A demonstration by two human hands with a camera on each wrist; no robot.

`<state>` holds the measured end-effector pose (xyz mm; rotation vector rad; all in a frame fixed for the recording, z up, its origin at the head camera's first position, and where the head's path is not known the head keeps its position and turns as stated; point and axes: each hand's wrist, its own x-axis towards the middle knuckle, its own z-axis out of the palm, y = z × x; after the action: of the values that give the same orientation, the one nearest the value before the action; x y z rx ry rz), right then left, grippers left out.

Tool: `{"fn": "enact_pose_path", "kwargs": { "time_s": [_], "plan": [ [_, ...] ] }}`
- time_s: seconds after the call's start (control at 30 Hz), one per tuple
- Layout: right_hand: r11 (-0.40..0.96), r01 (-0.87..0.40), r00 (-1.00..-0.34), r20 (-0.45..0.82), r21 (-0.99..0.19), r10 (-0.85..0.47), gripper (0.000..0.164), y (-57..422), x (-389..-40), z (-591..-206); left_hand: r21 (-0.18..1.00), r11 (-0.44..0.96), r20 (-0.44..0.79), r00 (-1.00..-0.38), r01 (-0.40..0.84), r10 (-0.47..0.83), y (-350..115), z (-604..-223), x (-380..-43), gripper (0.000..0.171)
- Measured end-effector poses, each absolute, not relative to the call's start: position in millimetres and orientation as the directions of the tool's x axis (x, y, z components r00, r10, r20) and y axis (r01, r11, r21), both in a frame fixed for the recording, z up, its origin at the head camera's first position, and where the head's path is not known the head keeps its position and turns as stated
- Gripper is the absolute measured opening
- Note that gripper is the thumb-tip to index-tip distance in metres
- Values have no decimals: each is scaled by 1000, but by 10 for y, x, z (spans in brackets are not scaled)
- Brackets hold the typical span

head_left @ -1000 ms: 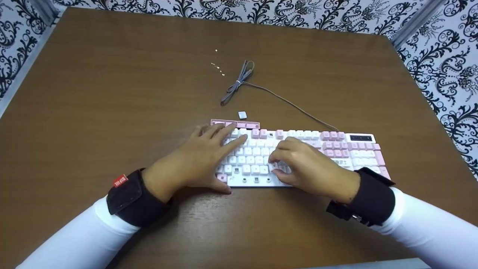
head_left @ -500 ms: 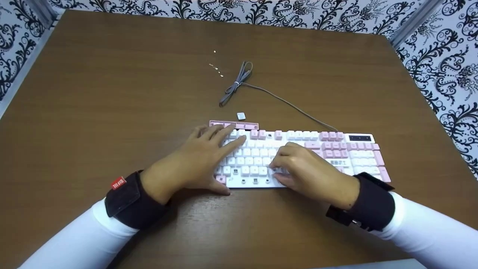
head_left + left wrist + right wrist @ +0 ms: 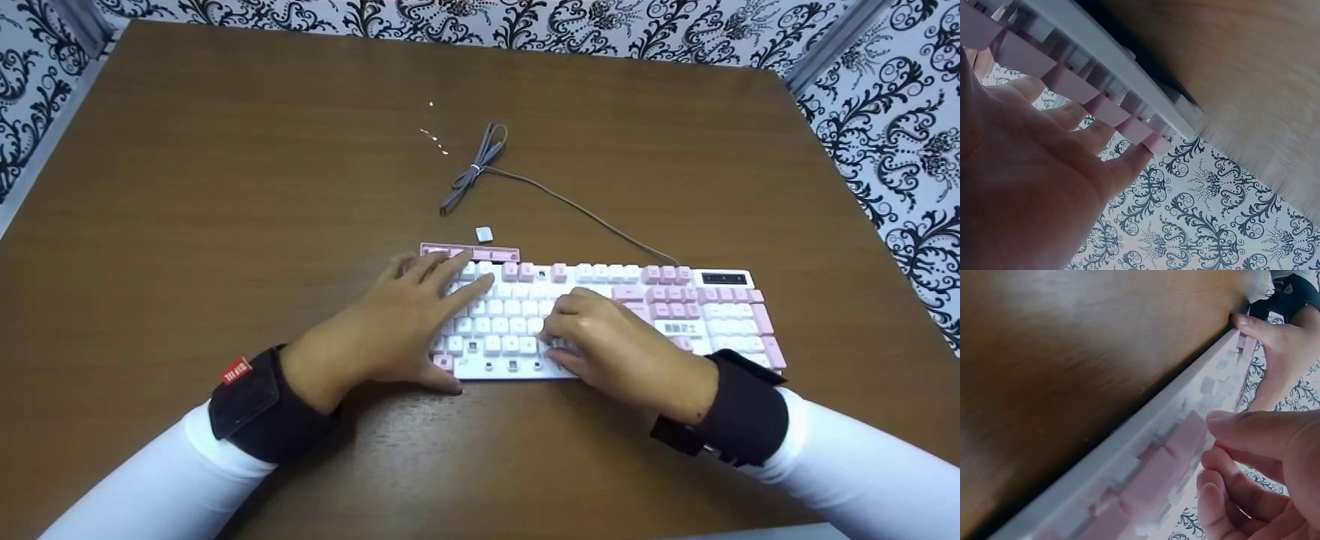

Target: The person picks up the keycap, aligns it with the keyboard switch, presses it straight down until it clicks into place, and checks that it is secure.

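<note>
A white and pink keyboard (image 3: 517, 307) lies on the brown table; bare sockets show in its lower rows. My left hand (image 3: 397, 322) rests over its left end with fingers spread across the keys, and the thumb reaches past the front edge. In the left wrist view this hand (image 3: 1039, 146) extends along a row of pink keycaps (image 3: 1072, 84). The right hand (image 3: 600, 334) is over the lower middle keys, thumb and curled forefinger pinching at a keycap there. Seen from the right wrist, its fingertips (image 3: 1220, 458) meet close beside pink keycaps (image 3: 1154, 478), the pinched one hidden.
A loose white keycap (image 3: 484, 235) lies behind a pink strip (image 3: 506, 255) at the keyboard's back left. Farther back is a bundled grey cable (image 3: 474, 171), its lead running to the keyboard. Tiny pale bits (image 3: 435, 139) lie left of the bundle.
My right hand has drawn in a little, and its thumb and forefinger have closed together at the keys. The left hand stays on the keyboard's left end.
</note>
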<state>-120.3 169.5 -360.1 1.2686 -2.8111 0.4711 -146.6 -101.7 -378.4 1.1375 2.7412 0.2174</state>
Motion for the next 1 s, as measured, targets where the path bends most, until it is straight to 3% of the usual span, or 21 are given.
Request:
{"fn": "enact_pose_path", "kwargs": {
  "time_s": [0.6,1.0],
  "plan": [
    [618,-768,-637,103,-167,-764,17,1592,-1223,-3596,177,697,-88,-694,695,714,-1023,-3796,-1469,121],
    [610,-761,-641,116,-222,-759,13,1644,-1238,-3618,174,699,-92,-696,693,712,-1016,-3792,-1465,122]
  ]
}}
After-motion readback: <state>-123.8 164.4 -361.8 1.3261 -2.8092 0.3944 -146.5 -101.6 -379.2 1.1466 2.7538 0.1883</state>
